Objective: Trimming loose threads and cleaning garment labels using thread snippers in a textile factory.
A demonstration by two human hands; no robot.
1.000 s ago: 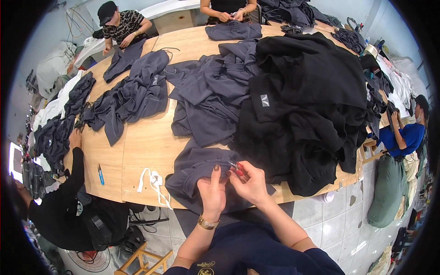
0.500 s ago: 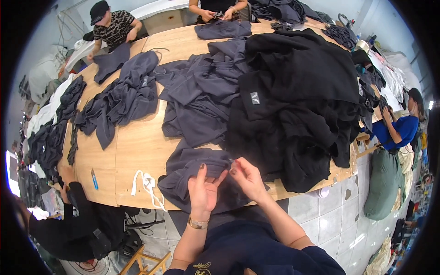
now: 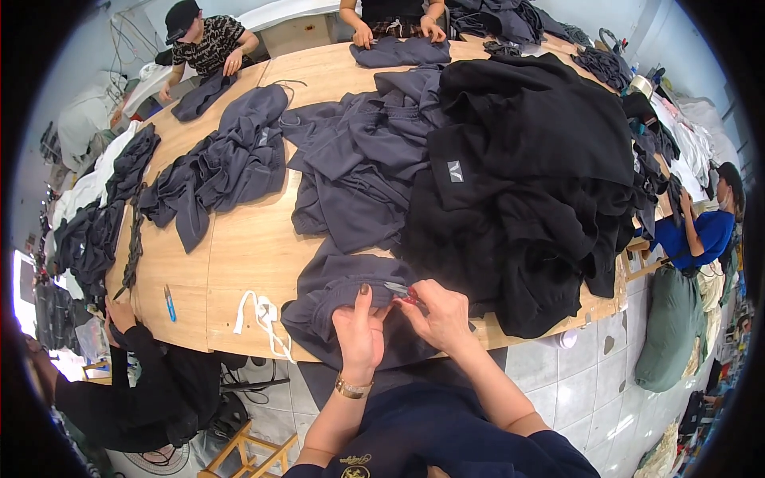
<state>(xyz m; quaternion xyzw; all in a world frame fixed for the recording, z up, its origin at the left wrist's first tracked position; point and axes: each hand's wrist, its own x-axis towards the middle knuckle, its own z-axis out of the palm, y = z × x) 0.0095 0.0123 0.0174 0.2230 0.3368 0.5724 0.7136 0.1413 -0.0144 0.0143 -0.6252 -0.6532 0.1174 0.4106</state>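
Note:
A dark grey garment (image 3: 331, 291) lies at the near edge of the wooden table (image 3: 239, 255). My left hand (image 3: 360, 338) presses flat on it and pinches its fabric with thumb raised. Beside it, my right hand (image 3: 438, 315) grips small red-handled snips (image 3: 402, 292), whose blades touch the cloth just above my left thumb. A gold bracelet sits on my left wrist.
A big black garment pile (image 3: 534, 183) and grey piles (image 3: 358, 159) cover the table. White cord (image 3: 259, 315) and a blue pen (image 3: 170, 303) lie at the near left. Other people sit at the left (image 3: 135, 374), the far end (image 3: 211, 44) and the right (image 3: 701, 231).
The view has shifted slightly. My hands stay on the grey garment, the left thumb now up and the snips closer to the fabric edge.

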